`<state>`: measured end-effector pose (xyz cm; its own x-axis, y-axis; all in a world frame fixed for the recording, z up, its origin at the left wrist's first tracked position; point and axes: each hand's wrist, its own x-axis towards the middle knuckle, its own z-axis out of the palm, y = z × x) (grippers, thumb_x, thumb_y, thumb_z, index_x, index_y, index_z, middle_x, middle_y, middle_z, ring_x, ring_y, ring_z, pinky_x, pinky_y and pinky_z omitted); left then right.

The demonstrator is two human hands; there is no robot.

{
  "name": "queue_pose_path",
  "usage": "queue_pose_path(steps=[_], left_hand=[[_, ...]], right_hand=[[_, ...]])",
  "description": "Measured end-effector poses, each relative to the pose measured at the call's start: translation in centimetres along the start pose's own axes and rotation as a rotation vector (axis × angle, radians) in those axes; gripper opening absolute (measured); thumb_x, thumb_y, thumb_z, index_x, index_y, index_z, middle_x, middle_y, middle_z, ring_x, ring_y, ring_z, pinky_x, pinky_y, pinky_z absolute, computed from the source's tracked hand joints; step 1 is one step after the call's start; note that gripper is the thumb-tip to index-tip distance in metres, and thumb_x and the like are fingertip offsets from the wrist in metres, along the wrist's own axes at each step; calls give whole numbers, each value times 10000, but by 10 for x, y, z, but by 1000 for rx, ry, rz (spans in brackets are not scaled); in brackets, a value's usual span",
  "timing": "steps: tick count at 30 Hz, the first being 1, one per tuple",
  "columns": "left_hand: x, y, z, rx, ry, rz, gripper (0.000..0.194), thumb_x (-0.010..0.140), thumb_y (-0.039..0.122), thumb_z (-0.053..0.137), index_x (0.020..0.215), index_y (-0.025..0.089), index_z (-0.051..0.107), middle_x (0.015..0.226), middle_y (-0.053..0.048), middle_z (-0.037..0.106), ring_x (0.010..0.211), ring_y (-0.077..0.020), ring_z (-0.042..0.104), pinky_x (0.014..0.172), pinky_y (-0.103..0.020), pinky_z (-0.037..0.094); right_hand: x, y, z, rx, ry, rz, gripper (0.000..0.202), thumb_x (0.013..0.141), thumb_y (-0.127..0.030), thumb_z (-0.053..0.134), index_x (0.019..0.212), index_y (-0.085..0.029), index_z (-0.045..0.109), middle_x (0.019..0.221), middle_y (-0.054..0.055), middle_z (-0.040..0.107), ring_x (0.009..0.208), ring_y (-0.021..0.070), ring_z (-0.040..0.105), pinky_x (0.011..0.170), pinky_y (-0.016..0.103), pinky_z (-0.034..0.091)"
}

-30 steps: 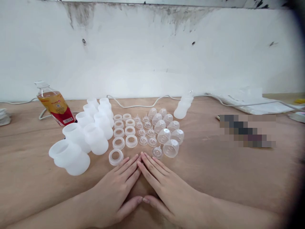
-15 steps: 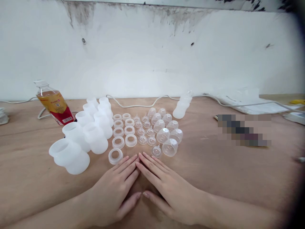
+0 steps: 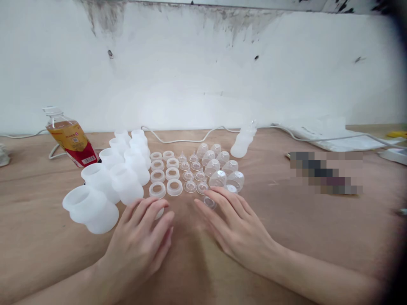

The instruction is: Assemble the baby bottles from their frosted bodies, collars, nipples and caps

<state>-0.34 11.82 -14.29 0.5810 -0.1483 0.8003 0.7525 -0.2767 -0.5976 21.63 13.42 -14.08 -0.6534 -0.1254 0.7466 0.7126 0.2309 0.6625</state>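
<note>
My left hand (image 3: 143,233) is over the nearest frosted screw ring (image 3: 159,213), its fingers bent and loosely apart; the hand covers most of that ring. My right hand (image 3: 238,224) is open, its fingers stretched over the nearest clear bottle nipple (image 3: 209,202) and partly hiding a clear dome cap (image 3: 231,188). Whether either hand touches these parts is hard to see. Ahead are two columns of screw rings (image 3: 174,187), with clear nipples (image 3: 190,187) and dome caps (image 3: 217,180) right of them. Several frosted baby bottle bodies (image 3: 90,207) stand in rows on the left.
A drink bottle (image 3: 73,140) stands behind the bottle bodies. One assembled baby bottle (image 3: 243,140) is at the back. A white cable (image 3: 190,141) runs along the wall. On the right lie a plastic bag (image 3: 321,135) and a blurred-out flat object (image 3: 324,173).
My hands have parted from resting with fingertips together. The left one has moved left over the nearest ring; the right one has moved right and forward over the nearest nipple.
</note>
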Motion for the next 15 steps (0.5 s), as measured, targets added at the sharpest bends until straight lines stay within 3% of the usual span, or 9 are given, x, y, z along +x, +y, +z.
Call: queue_pose_path(steps=[4,7,10,12,15], left_hand=[[-3,-1,4,49,-107,-29,137,782,120,416,810,122,550,904,-96,581,807,-233,542,650,-362,430],[-6,0,7,-31,-112,34,155,790,78,393,806,135,537,878,-61,585,784,-190,545,643,-311,424],[-6,3,5,-64,-64,77,176,780,66,423,902,137,528,965,-63,580,895,-201,521,732,-317,410],[-5,4,4,-17,-61,12,268,780,142,466,1046,115,486,1076,-103,545,986,-246,480,788,-362,392],[-5,0,8,24,-131,-94,401,786,245,483,1147,83,419,1087,-139,533,961,-277,483,760,-405,403]], right_hand=[[2,5,1,-159,-61,6,339,802,-58,357,1072,-93,558,1151,159,499,1077,284,427,850,414,402],[3,5,1,-164,-76,-20,307,791,-36,351,981,-74,588,1013,149,560,977,260,482,814,395,422],[5,4,-4,-54,-33,-37,301,817,-35,313,932,-86,586,875,122,576,865,215,512,745,359,445],[7,3,-8,97,20,-27,277,848,-60,307,911,-108,573,842,97,571,818,177,513,713,315,450],[7,0,-10,303,81,-51,238,868,-91,325,945,-125,547,835,76,562,825,153,501,724,288,446]])
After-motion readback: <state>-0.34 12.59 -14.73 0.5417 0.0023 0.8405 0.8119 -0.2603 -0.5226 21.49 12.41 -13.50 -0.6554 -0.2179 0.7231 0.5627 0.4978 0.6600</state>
